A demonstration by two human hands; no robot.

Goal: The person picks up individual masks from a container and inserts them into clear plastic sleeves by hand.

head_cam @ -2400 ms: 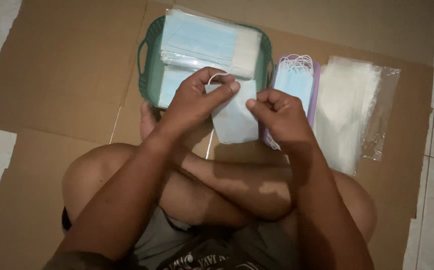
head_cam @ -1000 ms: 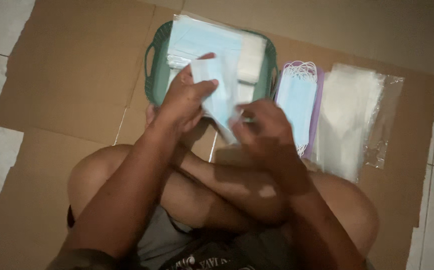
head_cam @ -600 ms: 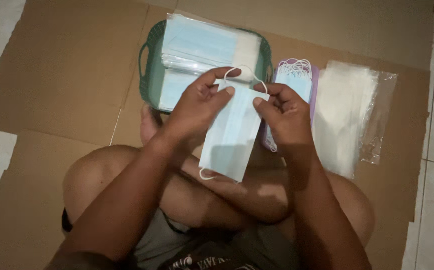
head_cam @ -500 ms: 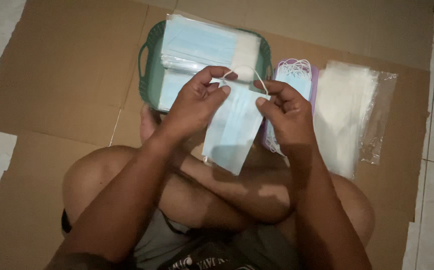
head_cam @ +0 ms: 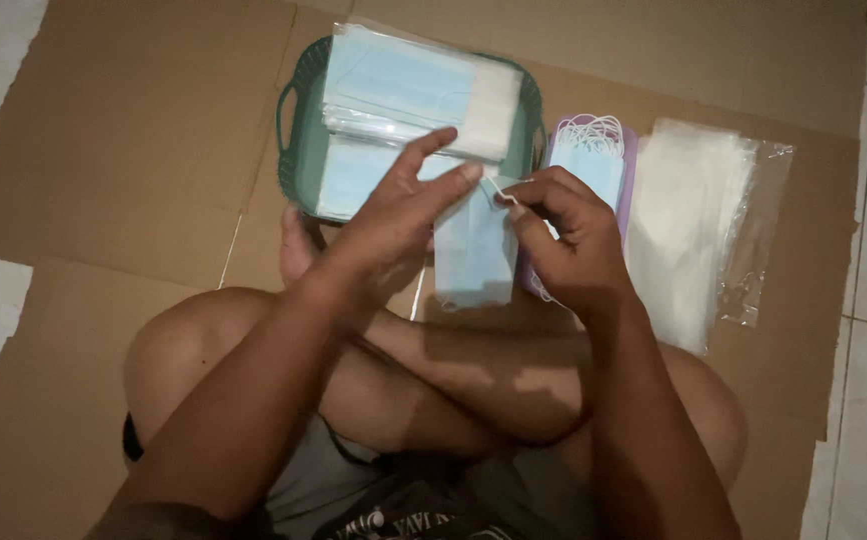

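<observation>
Mask (head_cam: 473,255), light blue, folded narrow, hangs at frame centre above crossed legs (head_cam: 433,370), held between both hands. Left hand (head_cam: 393,230): thumb and forefinger pinch its top edge, other fingers spread upward. Right hand (head_cam: 563,240): fingertips pinch the top right corner and white ear loop. To fold well, I judge: keep edges aligned, loop tucked inside, crease flat. Beyond, upper centre: green basket (head_cam: 298,150) with packed masks. Right of it: purple tray (head_cam: 628,165) of loose masks, then clear bags (head_cam: 693,230). Cardboard (head_cam: 133,150) underneath.
</observation>
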